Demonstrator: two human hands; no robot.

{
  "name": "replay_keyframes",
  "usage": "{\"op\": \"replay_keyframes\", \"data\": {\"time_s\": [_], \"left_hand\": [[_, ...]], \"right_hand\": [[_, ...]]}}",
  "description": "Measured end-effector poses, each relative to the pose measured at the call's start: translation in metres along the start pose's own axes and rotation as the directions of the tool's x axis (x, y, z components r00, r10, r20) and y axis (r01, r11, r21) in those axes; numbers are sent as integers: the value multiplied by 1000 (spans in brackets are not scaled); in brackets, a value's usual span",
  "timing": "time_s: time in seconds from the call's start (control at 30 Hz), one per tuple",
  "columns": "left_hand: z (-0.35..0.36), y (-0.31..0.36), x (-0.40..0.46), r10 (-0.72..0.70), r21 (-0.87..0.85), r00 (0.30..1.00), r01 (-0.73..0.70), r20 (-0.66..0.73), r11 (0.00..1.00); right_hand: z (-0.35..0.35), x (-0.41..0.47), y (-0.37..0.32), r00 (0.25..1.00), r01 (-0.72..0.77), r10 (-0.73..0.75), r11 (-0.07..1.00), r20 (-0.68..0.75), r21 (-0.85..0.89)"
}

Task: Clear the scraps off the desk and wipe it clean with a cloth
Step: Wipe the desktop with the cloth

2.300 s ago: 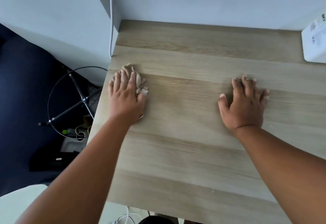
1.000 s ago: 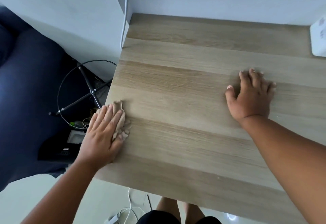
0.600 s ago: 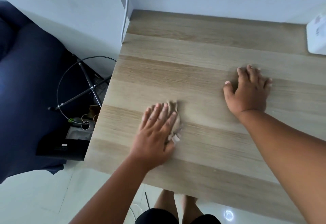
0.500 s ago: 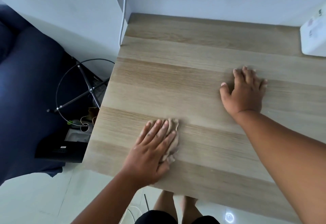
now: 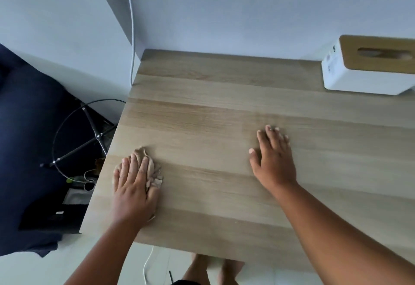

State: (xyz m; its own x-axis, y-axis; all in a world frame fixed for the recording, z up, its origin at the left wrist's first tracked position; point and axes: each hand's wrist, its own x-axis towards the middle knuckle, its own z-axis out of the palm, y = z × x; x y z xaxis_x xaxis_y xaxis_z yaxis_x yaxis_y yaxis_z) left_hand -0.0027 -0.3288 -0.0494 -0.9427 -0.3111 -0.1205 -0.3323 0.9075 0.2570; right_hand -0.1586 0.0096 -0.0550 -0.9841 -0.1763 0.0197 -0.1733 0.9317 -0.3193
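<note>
Cloth: crumpled beige cloth [image 5: 151, 168] lying on the desk near its left edge, mostly covered by a hand, with a bunched corner poking out past the fingertips and a frayed fold showing to the right of the fingers.
Left hand: left hand [image 5: 132, 186] lies flat on top of the cloth, fingers straight and close together, pressing it to the wood.
Right hand: right hand [image 5: 275, 161] rests palm down on the bare desk, well apart from the cloth, fingers straight and slightly spread, holding nothing.
Desk: light wood-grain desk [image 5: 213, 116] set into a wall corner.
Box: white tissue box [image 5: 359, 78] with a slotted wooden lid at the far right, against the wall.
Cable: white cable [image 5: 132, 37] hangs down the wall at the desk's far left corner.
Floor: wire stand [image 5: 89, 127] left of the desk; bare feet [image 5: 215, 269] below its near edge.
</note>
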Motion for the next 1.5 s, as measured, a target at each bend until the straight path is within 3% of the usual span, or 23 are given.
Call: {"op": "replay_keyframes", "data": {"time_s": [0.13,0.3,0.47,0.73,0.87,1.03,1.3,1.37,1.5], "left_hand": [[8,38,17,20,7,1000,-20,7,1000],[25,89,19,189,24,981,-190,46,981],[54,160,0,361,15,929,-363,79,932],[76,259,-30,301,-25,942,-301,151,953],[56,236,-18,370,-140,919,-352,134,925],[40,170,-3,371,-68,927,-367,59,928],[46,111,32,412,72,909,-416,68,906],[46,112,42,411,84,909,-416,66,906],[47,115,51,412,104,910,-415,54,904]], "right_hand": [[-5,-38,11,999,44,-44,999,19,-21],[-11,-83,33,993,115,-115,993,9,-32],[-23,-119,59,996,95,-95,992,5,-81],[-42,-128,72,996,19,-22,999,-89,-33],[-41,-117,56,991,105,-101,994,-93,39],[-27,-103,9,959,282,-278,952,-49,121],[1,-88,-8,942,324,-317,944,112,-56],[-4,-79,16,969,232,-222,968,111,-98],[-36,-37,92,983,-139,163,960,82,-244]]}}
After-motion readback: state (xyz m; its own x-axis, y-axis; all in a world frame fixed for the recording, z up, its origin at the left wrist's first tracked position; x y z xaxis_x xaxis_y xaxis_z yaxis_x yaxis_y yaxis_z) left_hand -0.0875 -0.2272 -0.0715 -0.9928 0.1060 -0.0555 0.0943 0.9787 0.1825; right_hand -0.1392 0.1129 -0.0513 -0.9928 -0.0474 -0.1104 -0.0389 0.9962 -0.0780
